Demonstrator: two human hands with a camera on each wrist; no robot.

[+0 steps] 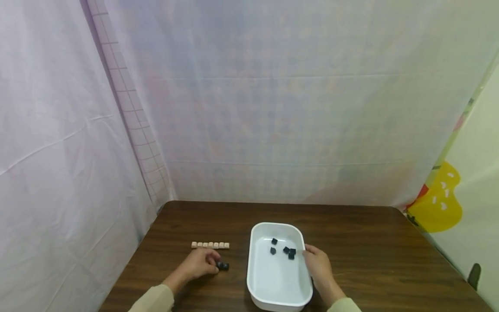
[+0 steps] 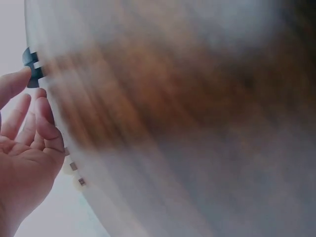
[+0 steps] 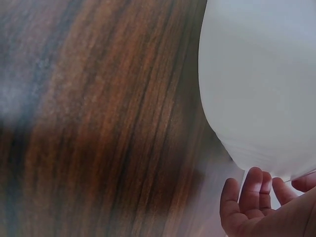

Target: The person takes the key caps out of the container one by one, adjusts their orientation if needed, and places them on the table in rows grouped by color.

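Note:
In the head view my left hand pinches a small black cube at the end of a short run of black pieces on the table. The left wrist view shows the thumb against the black cubes, with the index fingertip close below. Just beyond that hand lies a straight row of small cream cubes. My right hand grips the right rim of a white rectangular tray, its fingers against the outer wall. Several loose black cubes lie inside the tray.
Everything stands on a dark brown wood-grain table. White cloth curtains hang behind it and along the left side. A yellow printed shape shows on the cloth to the right.

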